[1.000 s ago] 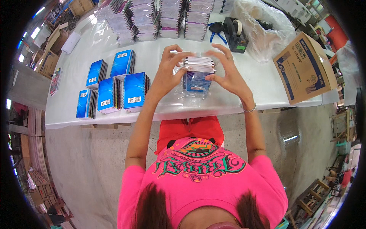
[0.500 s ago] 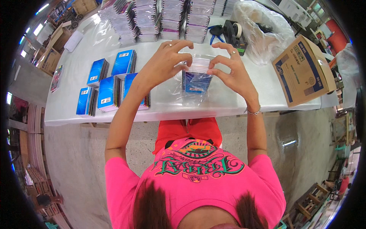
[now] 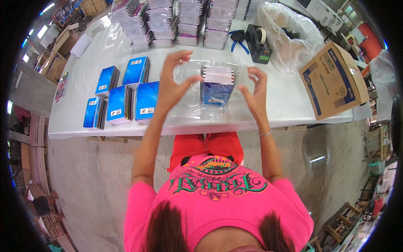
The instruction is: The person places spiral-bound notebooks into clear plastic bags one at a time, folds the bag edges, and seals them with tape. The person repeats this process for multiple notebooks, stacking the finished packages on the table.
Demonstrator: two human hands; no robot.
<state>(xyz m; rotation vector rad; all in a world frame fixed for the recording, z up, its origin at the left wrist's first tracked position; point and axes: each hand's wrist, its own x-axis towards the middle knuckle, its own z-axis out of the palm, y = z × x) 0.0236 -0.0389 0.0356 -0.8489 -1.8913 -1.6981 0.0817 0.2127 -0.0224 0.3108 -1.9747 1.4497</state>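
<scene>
A small stack of spiral notebooks (image 3: 217, 93), blue cover toward me and white page edges above, sits on a clear plastic sheet or bag (image 3: 189, 110) at the middle of the table. My left hand (image 3: 175, 84) hovers just left of the stack, thumb and fingers spread, slightly blurred. On the other side, my right hand (image 3: 255, 94) is held with its thumb and fingers apart. Neither hand holds anything that I can make out. Whether fingertips touch the thin plastic, I cannot tell.
Several piles of blue spiral notebooks (image 3: 119, 103) stand at left. Tall rows of plastic-wrapped notebooks (image 3: 184, 23) line the back. Blue-handled cutters (image 3: 239, 40), a tape dispenser (image 3: 258, 44) and a large clear plastic bag (image 3: 285, 40) lie behind; a cardboard box (image 3: 333, 82) stands at right.
Both hands have come away from the top of the notebook stack, moving apart and toward me. The plastic around the stack now lies spread wider, and more of the stack shows.
</scene>
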